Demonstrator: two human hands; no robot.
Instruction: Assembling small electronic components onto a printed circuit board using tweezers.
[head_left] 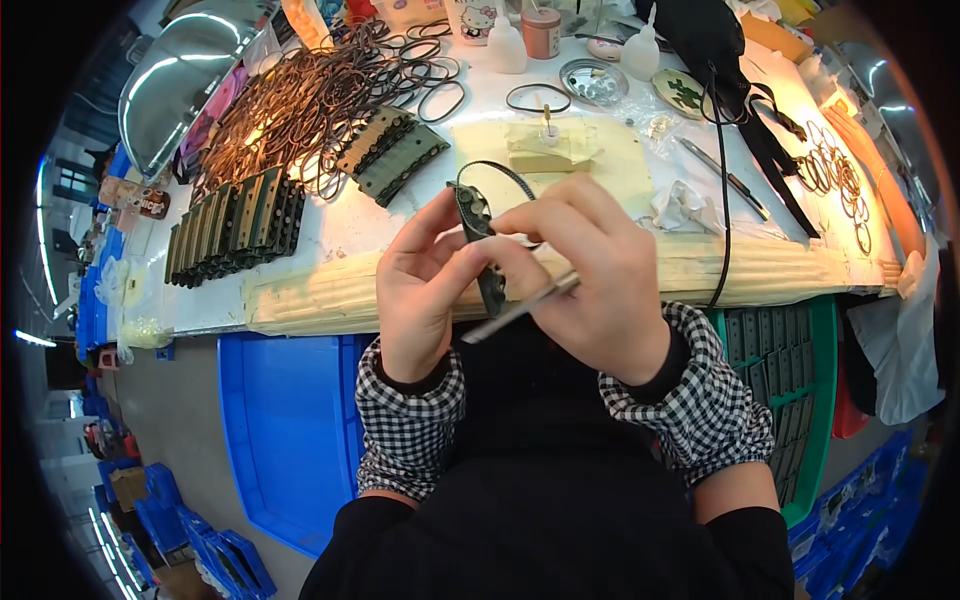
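My left hand [415,300] is closed on a narrow dark green part with small round wheels [474,212], held upright above the table's front edge. From the top of this part a thin black belt [512,172] arches toward my right fingers. My right hand [605,280] is closed, with its fingertips at the side of the part and the belt. A slim silver metal tool [508,318] sticks out of the right hand, pointing down and left; its kind cannot be made out. My fingers hide where the belt meets the part.
Similar green parts stand in a row [235,228] and a second batch [392,155] at left. Behind them lies a heap of black belts [290,105]. Squeeze bottles [507,48], a metal dish [594,82] and a pen-like tool [725,178] lie beyond. Blue [290,440] and green [826,400] trays flank me below.
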